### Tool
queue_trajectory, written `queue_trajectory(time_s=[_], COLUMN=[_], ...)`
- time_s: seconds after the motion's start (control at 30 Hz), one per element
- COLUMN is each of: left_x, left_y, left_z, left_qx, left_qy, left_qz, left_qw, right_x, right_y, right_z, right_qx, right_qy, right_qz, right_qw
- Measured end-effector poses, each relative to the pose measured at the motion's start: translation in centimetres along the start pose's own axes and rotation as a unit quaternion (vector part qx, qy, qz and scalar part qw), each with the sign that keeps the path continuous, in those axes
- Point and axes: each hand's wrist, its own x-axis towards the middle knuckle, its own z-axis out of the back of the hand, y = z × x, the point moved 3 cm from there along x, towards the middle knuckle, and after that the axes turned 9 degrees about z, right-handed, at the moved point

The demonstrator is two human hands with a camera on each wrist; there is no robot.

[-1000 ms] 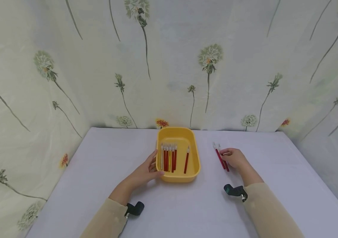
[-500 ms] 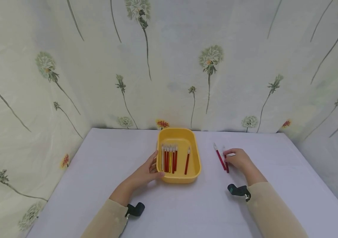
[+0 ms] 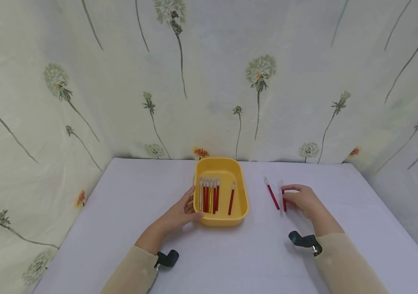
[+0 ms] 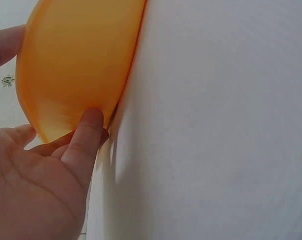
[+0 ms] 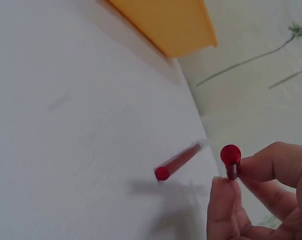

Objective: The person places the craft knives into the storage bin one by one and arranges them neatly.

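Observation:
A yellow plastic tray stands at the middle of the table. My left hand grips its near left corner, thumb at the rim and fingers along the outer wall. In the left wrist view, fingertips press the tray's side. To the right of the tray, my right hand pinches a slim red pencil-like stick with a whitish tip, between thumb and fingers; its round end faces the right wrist camera. A similar red stick lies on the table just left of it.
Inside the tray, several sticks lie side by side at the left: red, yellow and one silvery. A single red stick lies apart at the tray's right. Behind the white-covered table hangs a flower-patterned backdrop.
My right hand has moved a little to the right with its stick, so the gap to the other red stick has widened. My left hand and the tray have stayed put.

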Motion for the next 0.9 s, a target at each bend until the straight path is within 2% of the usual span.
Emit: queue_trajectory(time_s=[0.3,0.53,0.9], left_x=[0.2,0.1,0.0], left_y=[0.1,0.0,0.0], left_z=[0.1,0.0,0.0], left_qx=[-0.008,-0.019,-0.014], left_qy=[0.005,0.013,0.011], left_qz=[-0.009,-0.015,-0.011], left_qw=[0.9999,0.9996,0.9998], right_x=[-1.3,-2.4,-2.6], right_y=[1.9,3.9,6.6], right_z=[-0.3,-1.1,-3.6], right_qx=[0.082,0.124,0.143], right_qy=[0.009,0.018,0.023], right_qz=[0.003,0.035,0.039], right_qw=[0.997,0.991,0.989])
